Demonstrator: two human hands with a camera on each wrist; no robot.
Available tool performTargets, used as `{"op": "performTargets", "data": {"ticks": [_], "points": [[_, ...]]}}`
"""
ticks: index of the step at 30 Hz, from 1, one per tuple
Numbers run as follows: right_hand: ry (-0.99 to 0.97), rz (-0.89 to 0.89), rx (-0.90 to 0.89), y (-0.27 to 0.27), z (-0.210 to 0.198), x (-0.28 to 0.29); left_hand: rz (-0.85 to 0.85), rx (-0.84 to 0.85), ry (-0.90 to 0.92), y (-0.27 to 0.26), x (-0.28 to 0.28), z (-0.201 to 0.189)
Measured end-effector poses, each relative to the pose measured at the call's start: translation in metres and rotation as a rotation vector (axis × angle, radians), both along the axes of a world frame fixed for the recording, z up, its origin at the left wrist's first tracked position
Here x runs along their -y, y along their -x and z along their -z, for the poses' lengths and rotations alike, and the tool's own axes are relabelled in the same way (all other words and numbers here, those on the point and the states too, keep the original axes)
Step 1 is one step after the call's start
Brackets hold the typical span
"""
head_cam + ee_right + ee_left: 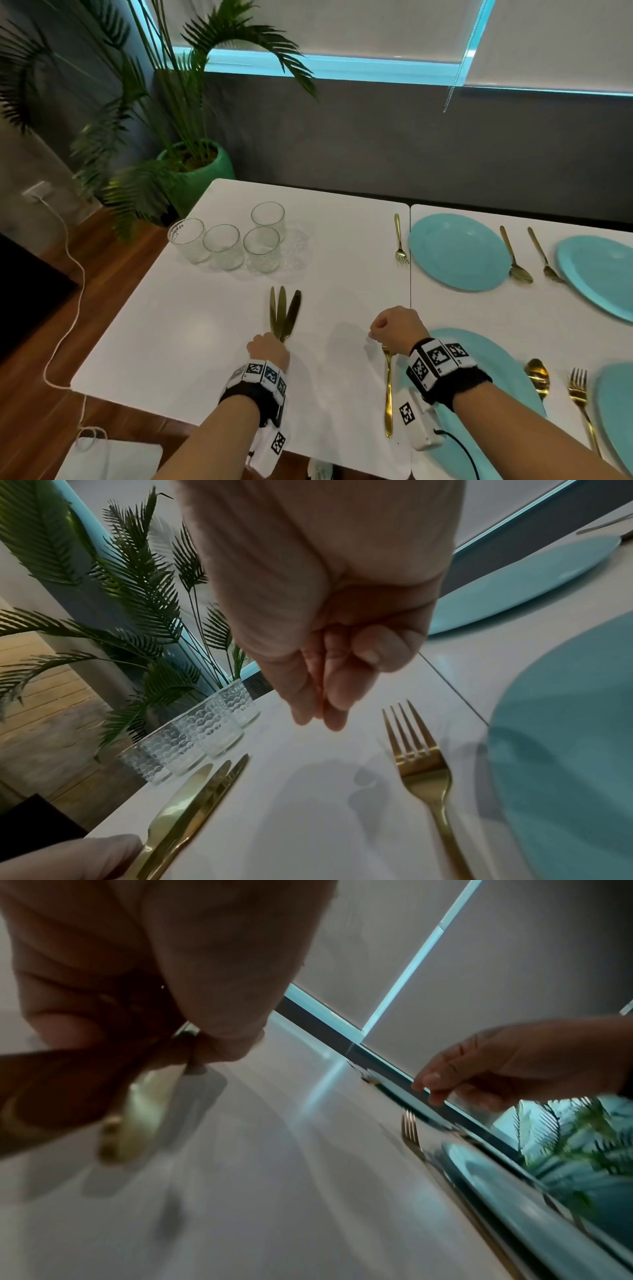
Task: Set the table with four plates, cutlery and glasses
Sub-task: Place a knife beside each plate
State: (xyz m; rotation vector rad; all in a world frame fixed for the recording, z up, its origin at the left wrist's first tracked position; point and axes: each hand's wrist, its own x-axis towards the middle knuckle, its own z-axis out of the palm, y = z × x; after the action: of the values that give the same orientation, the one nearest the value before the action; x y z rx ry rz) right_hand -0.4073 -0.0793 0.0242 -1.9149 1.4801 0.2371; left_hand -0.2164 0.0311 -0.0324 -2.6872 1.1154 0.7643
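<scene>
Knives (283, 313), three gold ones fanned on the white table (191, 325), sit pinched by their handles in your left hand (268, 350). Your right hand (394, 329) (loosely curled, holding nothing) hovers above the fork (388, 383). Peel off one knife, keeping blades clear of the glasses (227, 240).

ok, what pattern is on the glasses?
Clear glasses with an embossed honeycomb texture; shows best in the right wrist view.
</scene>
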Motion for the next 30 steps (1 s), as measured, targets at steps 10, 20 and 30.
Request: {"op": "performTargets", "data": {"ticks": [10, 20, 30], "points": [[-0.067, 0.061, 0.135, 0.013, -0.006, -0.001, -0.045, -0.435, 0.174, 0.007, 0.009, -0.027], [-0.203, 0.332, 0.573, 0.052, -0.033, 0.004, -0.177, -1.053, 0.506, 0.099, 0.071, -0.073], [-0.145, 0.545, 0.797, 0.132, -0.037, 0.010, -0.052, -1.222, 0.439, 0.186, 0.100, -0.090]]}}
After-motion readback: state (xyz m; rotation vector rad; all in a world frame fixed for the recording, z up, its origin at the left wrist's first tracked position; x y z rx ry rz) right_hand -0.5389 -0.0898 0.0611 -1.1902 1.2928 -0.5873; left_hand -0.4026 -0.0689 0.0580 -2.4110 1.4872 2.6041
